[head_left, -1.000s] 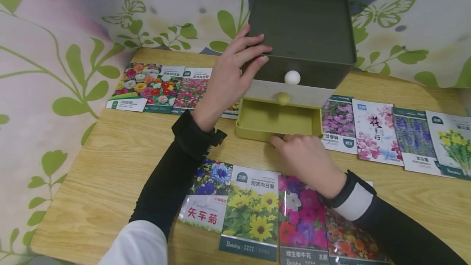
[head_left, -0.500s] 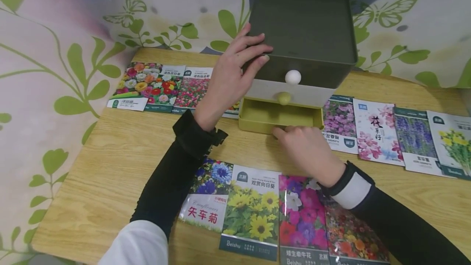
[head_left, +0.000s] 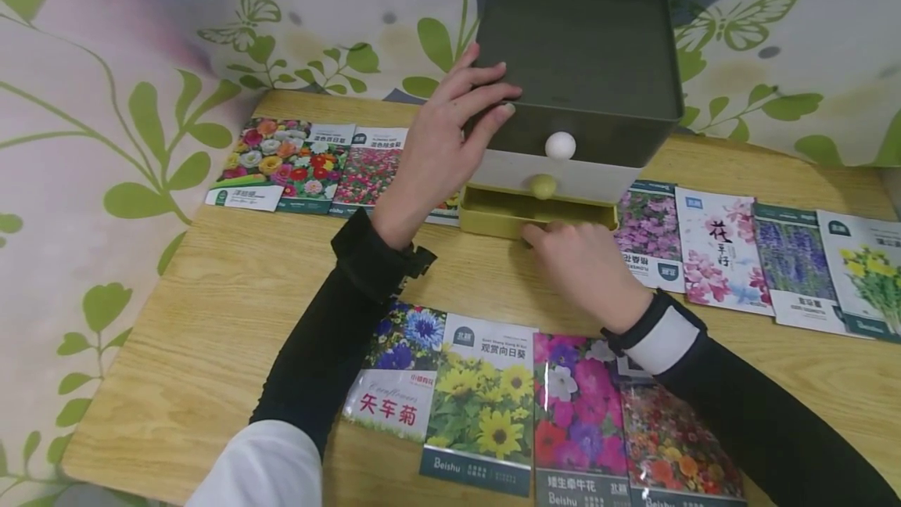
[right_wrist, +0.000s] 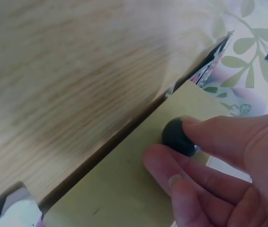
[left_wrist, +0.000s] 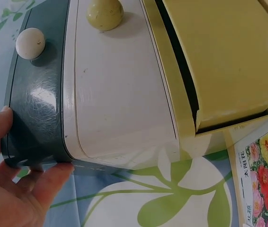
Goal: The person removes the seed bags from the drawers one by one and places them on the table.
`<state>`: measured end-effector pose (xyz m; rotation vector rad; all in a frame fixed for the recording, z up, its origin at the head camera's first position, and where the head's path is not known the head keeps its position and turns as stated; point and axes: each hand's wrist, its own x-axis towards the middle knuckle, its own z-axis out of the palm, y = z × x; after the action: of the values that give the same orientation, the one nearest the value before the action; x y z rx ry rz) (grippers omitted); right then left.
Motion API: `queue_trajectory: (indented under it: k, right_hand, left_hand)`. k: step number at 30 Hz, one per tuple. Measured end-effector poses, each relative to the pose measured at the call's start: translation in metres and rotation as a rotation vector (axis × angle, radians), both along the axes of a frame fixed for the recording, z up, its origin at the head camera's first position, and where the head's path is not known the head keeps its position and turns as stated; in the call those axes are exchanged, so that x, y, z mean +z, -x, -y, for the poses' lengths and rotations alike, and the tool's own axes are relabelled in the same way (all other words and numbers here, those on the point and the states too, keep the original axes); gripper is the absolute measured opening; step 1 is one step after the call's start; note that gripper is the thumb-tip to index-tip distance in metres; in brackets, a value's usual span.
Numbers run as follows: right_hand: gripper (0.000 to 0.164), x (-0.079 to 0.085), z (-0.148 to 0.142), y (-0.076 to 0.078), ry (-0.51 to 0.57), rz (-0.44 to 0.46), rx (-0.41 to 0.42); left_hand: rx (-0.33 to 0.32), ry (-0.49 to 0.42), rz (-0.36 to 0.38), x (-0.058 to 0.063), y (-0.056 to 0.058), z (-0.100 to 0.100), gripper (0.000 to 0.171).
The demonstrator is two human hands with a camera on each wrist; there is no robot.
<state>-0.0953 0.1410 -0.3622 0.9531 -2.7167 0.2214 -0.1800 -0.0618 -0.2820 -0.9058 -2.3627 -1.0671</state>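
Observation:
A small desktop drawer cabinet [head_left: 577, 53] has a dark green top section, a white middle one and a yellow bottom one. The yellow drawer [head_left: 493, 223] is partly pulled out; the part of its inside that shows holds nothing. My right hand [head_left: 587, 272] is at its front, and in the right wrist view thumb and fingertips pinch its round dark knob [right_wrist: 177, 136]. Up on the cabinet's left front corner rests my left hand [head_left: 443, 139], fingers spread over the top edge and side. A white knob [head_left: 560, 145] and a yellow-green knob [head_left: 543, 186] mark the upper drawers.
Seed packets lie in front of the cabinet, among them a sunflower packet [head_left: 479, 405] and a cornflower packet [head_left: 394, 405]. Others flank it, such as a zinnia-like flower packet [head_left: 263, 155] left and a pink blossom packet [head_left: 721, 249] right. A patterned cloth [head_left: 338, 22] hangs behind the wooden table [head_left: 211, 296].
The yellow drawer has slid further into the cabinet, and my right hand has moved away from me with it. My left hand stays in place on the corner.

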Motion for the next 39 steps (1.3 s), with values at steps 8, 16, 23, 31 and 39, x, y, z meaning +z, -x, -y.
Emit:
queue_trajectory:
  k: [8,16,23,31,39]
  right_hand:
    - [0.012,-0.003,-0.002,0.013,0.036,0.014,-0.017]
    - [0.011,-0.004,-0.002,0.022,0.040,0.016,-0.038]
    - [0.018,-0.002,-0.003,0.028,0.032,0.036,-0.057]
    - [0.020,-0.002,-0.004,0.029,0.025,0.034,-0.058]
    - [0.021,-0.005,-0.003,0.024,0.042,0.051,-0.057]
  left_hand:
    - [0.010,0.012,-0.002,0.000,0.001,0.000,0.030]
    - [0.006,0.001,-0.006,-0.002,0.001,0.000,0.029]
    - [0.001,-0.003,-0.009,-0.001,0.000,-0.002,0.029]
    - [0.006,-0.011,-0.057,-0.003,0.001,-0.003,0.029]
    - [0.030,0.068,-0.133,-0.011,-0.001,-0.001,0.034]
